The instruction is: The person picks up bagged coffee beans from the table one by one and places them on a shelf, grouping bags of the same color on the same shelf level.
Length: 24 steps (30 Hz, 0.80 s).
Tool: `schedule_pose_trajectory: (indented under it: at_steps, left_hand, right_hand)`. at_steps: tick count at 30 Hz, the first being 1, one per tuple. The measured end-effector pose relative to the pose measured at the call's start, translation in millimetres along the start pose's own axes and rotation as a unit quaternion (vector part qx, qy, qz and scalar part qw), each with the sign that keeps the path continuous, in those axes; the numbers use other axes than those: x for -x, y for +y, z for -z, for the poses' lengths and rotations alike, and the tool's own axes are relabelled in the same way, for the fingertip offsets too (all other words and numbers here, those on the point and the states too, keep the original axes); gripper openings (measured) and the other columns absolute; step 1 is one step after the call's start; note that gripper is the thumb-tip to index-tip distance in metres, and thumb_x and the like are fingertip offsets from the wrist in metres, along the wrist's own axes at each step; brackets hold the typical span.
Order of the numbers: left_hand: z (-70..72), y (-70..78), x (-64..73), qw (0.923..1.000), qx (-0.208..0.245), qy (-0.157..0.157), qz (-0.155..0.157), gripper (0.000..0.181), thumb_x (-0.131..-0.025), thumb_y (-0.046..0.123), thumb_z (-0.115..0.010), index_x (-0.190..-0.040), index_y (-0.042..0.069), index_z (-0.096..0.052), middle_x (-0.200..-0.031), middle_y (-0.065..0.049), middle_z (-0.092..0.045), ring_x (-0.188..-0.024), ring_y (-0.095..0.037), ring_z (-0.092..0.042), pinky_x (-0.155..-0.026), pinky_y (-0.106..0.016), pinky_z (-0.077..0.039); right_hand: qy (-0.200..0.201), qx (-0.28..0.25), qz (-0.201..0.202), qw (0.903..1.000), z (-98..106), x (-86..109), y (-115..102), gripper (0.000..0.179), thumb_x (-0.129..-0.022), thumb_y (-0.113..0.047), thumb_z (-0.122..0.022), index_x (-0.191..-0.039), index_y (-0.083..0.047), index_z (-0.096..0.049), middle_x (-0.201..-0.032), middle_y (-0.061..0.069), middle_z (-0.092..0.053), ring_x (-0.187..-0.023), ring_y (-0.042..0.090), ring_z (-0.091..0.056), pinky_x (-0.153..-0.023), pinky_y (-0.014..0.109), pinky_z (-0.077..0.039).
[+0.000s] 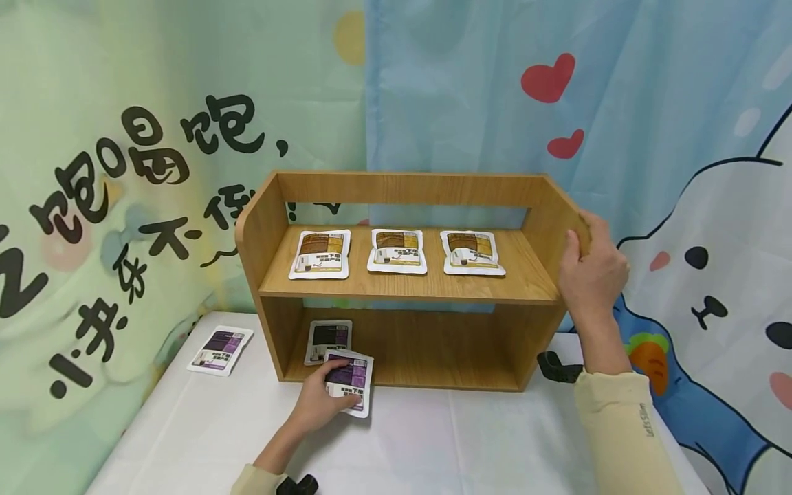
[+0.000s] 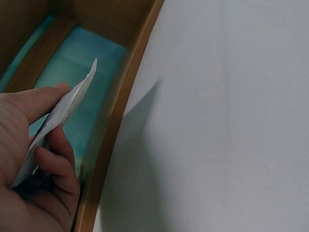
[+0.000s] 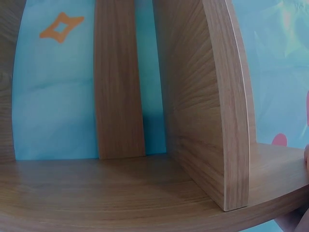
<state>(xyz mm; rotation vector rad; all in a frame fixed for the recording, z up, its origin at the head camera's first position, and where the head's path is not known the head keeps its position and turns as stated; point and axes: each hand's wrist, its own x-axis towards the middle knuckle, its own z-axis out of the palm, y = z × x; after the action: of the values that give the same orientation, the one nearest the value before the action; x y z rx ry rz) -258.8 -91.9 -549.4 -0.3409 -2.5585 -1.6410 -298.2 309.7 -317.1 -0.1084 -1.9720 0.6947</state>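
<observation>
In the head view my left hand (image 1: 322,399) pinches a white pouch (image 1: 359,375) with a purple label, just before the lower shelf of a wooden rack (image 1: 408,299). The left wrist view shows that pouch (image 2: 67,106) edge-on between thumb and fingers. My right hand (image 1: 590,271) grips the front edge of the rack's right side panel; only a bit of that hand (image 3: 299,217) shows in the right wrist view. Behind the held pouch, a dark purple-labelled pouch (image 1: 328,338) lies at the lower shelf's left end. Another purple-labelled pouch (image 1: 220,350) lies on the table left of the rack.
Three pouches with brown-and-yellow labels, a left one (image 1: 320,254), a middle one (image 1: 397,251) and a right one (image 1: 473,253), lie in a row on the upper shelf. The rack stands on a white-covered table (image 1: 433,440). Printed curtains (image 1: 458,82) hang behind.
</observation>
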Motion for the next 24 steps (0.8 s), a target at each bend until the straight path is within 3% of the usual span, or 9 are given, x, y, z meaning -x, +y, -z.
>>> schedule_pose_trajectory:
  at_steps: [5, 14, 24]
  left_hand:
    - [-12.3, 9.1, -7.1, 0.9999, -0.007, -0.010, 0.010, 0.069, -0.069, 0.021, -0.089, -0.130, 0.010, -0.058, -0.126, -0.018, -0.057, -0.109, -0.030, -0.054, -0.092, -0.049, -0.042]
    - [-28.0, 23.9, -35.5, 0.9995, 0.000, -0.023, -0.024, 0.068, -0.071, 0.022, -0.088, -0.130, 0.009, -0.057, -0.123, -0.017, -0.059, -0.112, -0.032, -0.054, -0.092, -0.050, -0.043]
    - [-44.9, 25.7, -62.6, 0.9987, 0.034, -0.032, -0.019, 0.068, -0.074, 0.017, -0.085, -0.133, 0.007, -0.054, -0.134, -0.021, -0.051, -0.123, -0.036, -0.047, -0.098, -0.052, -0.038]
  right_hand:
    - [-0.006, 0.005, -0.001, 1.0000, 1.9, 3.2, 2.0, 0.036, -0.100, -0.029, -0.054, -0.131, -0.011, -0.057, -0.113, 0.019, -0.067, -0.086, 0.043, -0.064, -0.070, 0.055, -0.051]
    - [0.004, -0.002, 0.004, 1.0000, 1.5, -1.9, 1.7, 0.035, -0.100, -0.028, -0.054, -0.130, -0.010, -0.059, -0.112, 0.020, -0.067, -0.083, 0.042, -0.063, -0.070, 0.055, -0.051]
    - [0.000, -0.007, 0.004, 1.0000, 0.2, -2.6, -0.7, 0.035, -0.100, -0.027, -0.054, -0.131, -0.011, -0.058, -0.113, 0.019, -0.067, -0.084, 0.041, -0.063, -0.069, 0.054, -0.050]
